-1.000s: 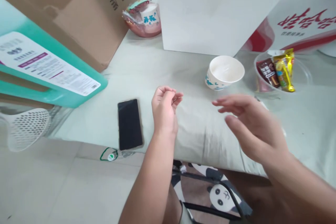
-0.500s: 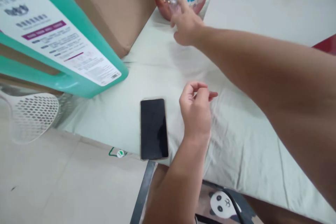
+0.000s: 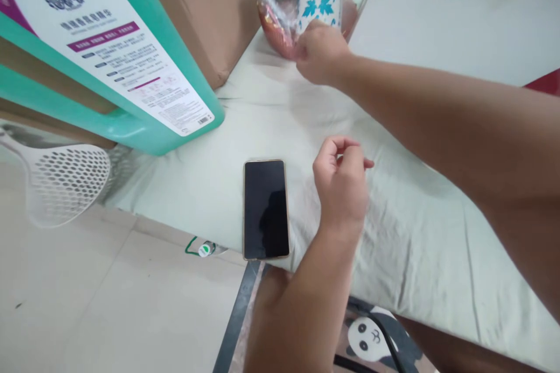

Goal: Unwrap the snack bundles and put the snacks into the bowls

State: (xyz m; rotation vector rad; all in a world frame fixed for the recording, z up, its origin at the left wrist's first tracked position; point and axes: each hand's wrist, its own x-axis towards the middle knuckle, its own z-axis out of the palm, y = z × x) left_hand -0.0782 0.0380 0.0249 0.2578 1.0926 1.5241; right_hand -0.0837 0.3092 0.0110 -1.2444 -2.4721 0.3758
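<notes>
At the far end of the cloth-covered surface stands a shiny reddish-pink bowl (image 3: 278,35) holding clear plastic wrapping and a white cup-like item with blue leaves (image 3: 329,4). My right hand (image 3: 322,51) reaches out to the bowl's near side, its fingers closed at the rim; the fingertips are partly hidden. My left hand (image 3: 341,178) rests on the pale green cloth (image 3: 420,227), fingers loosely curled in, nothing visible in them. Left of it a dark-screened phone (image 3: 266,210) lies flat near the cloth's front edge.
A big teal jug with a white label (image 3: 144,64) leans across the left side, before a cardboard box (image 3: 196,6). A white perforated scoop-like piece (image 3: 67,180) juts out at far left. Panda-print fabric (image 3: 367,338) shows below the front edge.
The bowl has come a little nearer to me, with my right hand now closed at its rim. The left hand keeps its curled pose. The view has shifted slightly.
</notes>
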